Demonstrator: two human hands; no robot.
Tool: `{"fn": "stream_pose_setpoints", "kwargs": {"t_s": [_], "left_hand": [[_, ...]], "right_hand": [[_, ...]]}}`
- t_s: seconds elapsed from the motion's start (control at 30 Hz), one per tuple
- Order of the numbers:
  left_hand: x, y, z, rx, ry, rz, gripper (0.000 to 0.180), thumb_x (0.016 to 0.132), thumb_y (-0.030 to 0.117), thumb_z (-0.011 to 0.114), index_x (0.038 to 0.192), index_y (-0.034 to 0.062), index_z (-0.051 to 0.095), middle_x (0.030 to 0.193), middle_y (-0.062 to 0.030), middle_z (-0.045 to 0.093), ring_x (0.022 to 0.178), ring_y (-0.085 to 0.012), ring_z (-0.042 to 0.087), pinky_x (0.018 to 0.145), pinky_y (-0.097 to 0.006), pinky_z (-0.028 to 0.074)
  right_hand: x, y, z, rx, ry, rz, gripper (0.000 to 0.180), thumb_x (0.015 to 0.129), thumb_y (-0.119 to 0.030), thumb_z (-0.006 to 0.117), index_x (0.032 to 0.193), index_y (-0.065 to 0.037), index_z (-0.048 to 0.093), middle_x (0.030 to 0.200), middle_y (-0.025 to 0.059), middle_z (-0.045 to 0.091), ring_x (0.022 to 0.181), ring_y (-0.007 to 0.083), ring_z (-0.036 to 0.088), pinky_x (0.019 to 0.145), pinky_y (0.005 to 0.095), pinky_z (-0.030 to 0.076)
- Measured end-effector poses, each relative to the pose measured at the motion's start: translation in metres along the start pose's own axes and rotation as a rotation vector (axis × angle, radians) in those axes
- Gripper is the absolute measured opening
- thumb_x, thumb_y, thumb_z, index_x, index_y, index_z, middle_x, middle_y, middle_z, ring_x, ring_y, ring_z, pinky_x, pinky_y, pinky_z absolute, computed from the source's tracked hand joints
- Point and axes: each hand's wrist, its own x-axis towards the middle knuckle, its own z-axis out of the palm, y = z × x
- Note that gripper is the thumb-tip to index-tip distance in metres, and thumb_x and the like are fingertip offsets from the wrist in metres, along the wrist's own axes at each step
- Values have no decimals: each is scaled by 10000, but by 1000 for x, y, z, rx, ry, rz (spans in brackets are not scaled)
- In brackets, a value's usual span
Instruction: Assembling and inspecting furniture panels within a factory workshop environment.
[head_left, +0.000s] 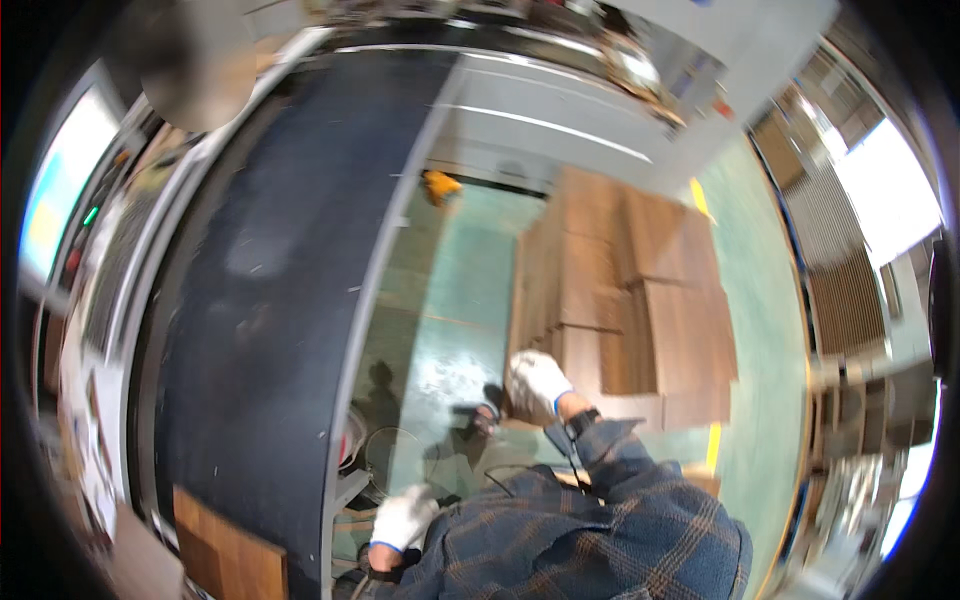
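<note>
At the five o'clock side of the frame, where the plaid sleeves came in:

Right hand: the right hand (535, 385), in a white work glove, lay palm down at the near edge of the stack of wooden boards (625, 290), fingers together and curled over the edge; whether it gripped a single board could not be told.

Left hand: the left hand (403, 517), also white-gloved, hung low at about six o'clock, just beside the metal edge of the conveyor belt (270, 300), loosely closed; nothing could be seen in it.

Stack of wooden boards: brown panels piled in staggered layers, right of centre toward three o'clock, resting on the green floor (450, 290).

Conveyor belt: a broad dark band that ran from seven o'clock up to twelve o'clock, left of the boards.

Board on belt: one brown wooden panel (228, 560) lay on the belt at seven o'clock, well apart from the stack.

Yellow object: a small yellow thing (440, 185) sat on the floor at about twelve o'clock, too small to identify.

Control panel: a lit screen with buttons (70, 190) stood at nine o'clock.
</note>
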Motion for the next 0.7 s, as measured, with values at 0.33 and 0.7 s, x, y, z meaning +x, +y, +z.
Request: {"fn": "stream_pose_setpoints", "kwargs": {"t_s": [0.33, 0.7], "left_hand": [[221, 126, -95, 221, -88, 277, 449, 956, 269, 747, 1333, 27, 720, 1311, -216, 742, 1240, -413, 691, 1075, -468, 544], [420, 228, -35, 87, -734, 632, 472, 1002, 304, 686, 1347, -18, 691, 1288, -242, 741, 1220, -367, 717, 1053, -417, 547]], "right_hand": [[-82, 93, -223, -737, 1376, 47, 470, 876, -289, 786, 1245, -24, 667, 1153, 239, 697, 1127, 453, 655, 995, 537, 536], [-55, 112, -195, -658, 1300, 805, 814, 1032, -484, 615, 1629, 18, 383, 1709, 280, 347, 1587, 465, 306, 1231, 704, 294]]}}
